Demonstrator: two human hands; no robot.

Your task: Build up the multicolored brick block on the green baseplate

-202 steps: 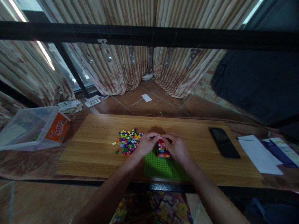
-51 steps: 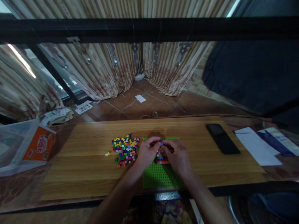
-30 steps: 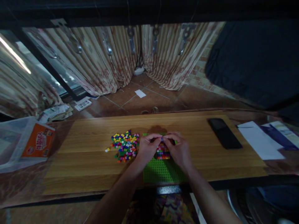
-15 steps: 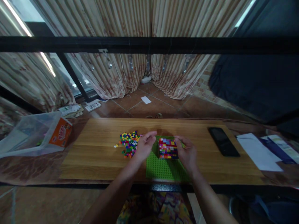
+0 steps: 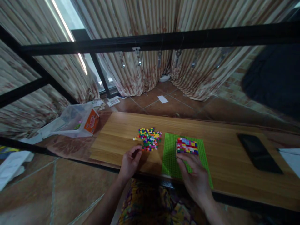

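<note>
A multicoloured block of small building bricks (image 5: 187,145) stands on a green baseplate (image 5: 170,162). My right hand (image 5: 195,176) is at the block's near left corner, thumb and fingertips drawn together there; whatever lies between them is too small to make out. My left hand (image 5: 130,160) is over the wooden board beside the near left edge of a pile of loose small bricks (image 5: 150,139). Its fingers are curled, thumb and forefinger close together, and anything in the pinch is hidden.
A clear plastic box (image 5: 78,122) with an orange label stands left of the wooden board (image 5: 112,134). A black phone (image 5: 259,153) lies on the right, with white paper (image 5: 290,159) beyond it. A black metal bar (image 5: 150,42) with hooks crosses above.
The view has swung left. My left hand has moved from the block back to the near side of the pile, and my right hand from the block's right side to its near left corner.
</note>
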